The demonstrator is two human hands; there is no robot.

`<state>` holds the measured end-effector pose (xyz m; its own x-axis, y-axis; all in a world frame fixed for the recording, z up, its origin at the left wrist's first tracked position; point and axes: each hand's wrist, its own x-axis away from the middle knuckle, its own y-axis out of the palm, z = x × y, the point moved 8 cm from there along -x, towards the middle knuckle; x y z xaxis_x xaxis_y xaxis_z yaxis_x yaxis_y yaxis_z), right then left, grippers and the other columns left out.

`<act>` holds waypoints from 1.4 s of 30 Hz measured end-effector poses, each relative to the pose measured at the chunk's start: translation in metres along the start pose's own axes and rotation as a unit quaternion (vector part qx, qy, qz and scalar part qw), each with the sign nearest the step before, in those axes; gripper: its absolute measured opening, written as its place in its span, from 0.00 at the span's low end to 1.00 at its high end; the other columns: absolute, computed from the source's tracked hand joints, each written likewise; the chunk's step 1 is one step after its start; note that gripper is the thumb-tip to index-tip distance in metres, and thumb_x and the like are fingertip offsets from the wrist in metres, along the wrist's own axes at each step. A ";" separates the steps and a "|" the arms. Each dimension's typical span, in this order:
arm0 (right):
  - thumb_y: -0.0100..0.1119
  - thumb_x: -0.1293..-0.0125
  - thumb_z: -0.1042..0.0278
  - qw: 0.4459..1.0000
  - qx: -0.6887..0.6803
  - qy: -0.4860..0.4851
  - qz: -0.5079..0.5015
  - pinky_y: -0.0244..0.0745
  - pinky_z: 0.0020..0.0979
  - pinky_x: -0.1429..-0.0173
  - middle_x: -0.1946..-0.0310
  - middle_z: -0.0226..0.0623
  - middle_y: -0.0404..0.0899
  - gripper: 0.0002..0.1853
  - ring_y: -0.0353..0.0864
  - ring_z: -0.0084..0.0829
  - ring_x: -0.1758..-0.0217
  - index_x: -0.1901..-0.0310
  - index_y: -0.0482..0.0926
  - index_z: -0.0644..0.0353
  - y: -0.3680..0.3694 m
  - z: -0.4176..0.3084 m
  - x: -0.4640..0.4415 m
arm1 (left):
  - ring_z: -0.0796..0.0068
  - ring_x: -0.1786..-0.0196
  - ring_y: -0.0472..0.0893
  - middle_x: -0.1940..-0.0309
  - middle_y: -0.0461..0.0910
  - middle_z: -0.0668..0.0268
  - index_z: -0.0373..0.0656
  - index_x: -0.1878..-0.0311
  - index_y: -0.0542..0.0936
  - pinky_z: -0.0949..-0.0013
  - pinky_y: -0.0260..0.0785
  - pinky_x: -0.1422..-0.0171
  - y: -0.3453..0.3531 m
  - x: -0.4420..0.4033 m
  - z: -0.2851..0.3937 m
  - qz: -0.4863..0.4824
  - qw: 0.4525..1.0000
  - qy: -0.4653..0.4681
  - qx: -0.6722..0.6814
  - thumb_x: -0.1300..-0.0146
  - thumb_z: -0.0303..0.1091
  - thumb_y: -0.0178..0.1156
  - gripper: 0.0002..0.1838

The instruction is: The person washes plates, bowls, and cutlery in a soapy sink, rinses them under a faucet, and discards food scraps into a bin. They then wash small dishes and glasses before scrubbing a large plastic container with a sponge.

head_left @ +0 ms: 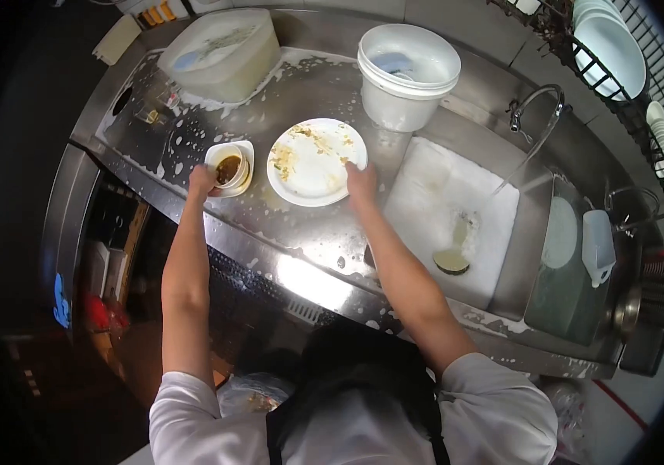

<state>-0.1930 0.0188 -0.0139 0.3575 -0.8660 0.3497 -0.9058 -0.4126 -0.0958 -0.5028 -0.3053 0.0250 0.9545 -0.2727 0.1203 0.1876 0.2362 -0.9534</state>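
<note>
My left hand is closed on the near left edge of a small square white dish. In that dish sits a white bowl with brown sauce or food scraps inside. My right hand grips the right rim of a round white plate, its thumb over the edge. Yellowish food scraps are spread along the plate's far and left parts. Dish and plate are both at the steel counter, side by side with a narrow gap. My fingers under both rims are hidden.
A foam-filled sink lies to the right, water running from a tap. Behind stand a white bucket and a cloudy plastic tub. A second basin holds water. A dish rack hangs at upper right.
</note>
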 end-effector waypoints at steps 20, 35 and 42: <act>0.51 0.37 0.76 0.901 -0.301 0.095 0.297 0.83 0.53 0.59 0.48 0.53 0.72 0.21 0.79 0.52 0.51 0.43 0.65 0.73 -0.389 0.144 -0.096 | 0.63 0.66 0.83 0.66 0.82 0.58 0.36 0.57 0.80 0.57 0.76 0.65 0.098 0.011 0.244 -0.145 0.926 0.095 0.335 0.40 0.43 0.58 0.18; 0.49 0.35 0.73 0.821 -0.423 0.194 0.332 0.78 0.56 0.50 0.44 0.50 0.69 0.21 0.74 0.52 0.44 0.41 0.64 0.69 -0.411 0.259 -0.215 | 0.78 0.77 0.77 0.71 0.79 0.64 0.37 0.53 0.74 0.79 0.67 0.80 0.049 0.052 -0.021 -0.070 0.906 -0.131 0.396 0.35 0.37 0.54 0.14; 0.56 0.42 0.66 0.897 -0.387 0.205 0.062 0.75 0.34 0.50 0.55 0.42 0.78 0.20 0.78 0.37 0.51 0.48 0.73 0.62 -0.393 0.289 -0.204 | 0.82 0.76 0.75 0.70 0.77 0.68 0.40 0.51 0.72 0.81 0.66 0.79 0.052 0.100 0.005 -0.066 0.881 -0.119 0.454 0.34 0.33 0.54 0.11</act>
<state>0.1560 0.2756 -0.3168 0.2739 -0.6497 0.7092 -0.8754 0.1369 0.4635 -0.3961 -0.3154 -0.0114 0.9118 -0.1751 0.3714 0.3047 0.8949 -0.3260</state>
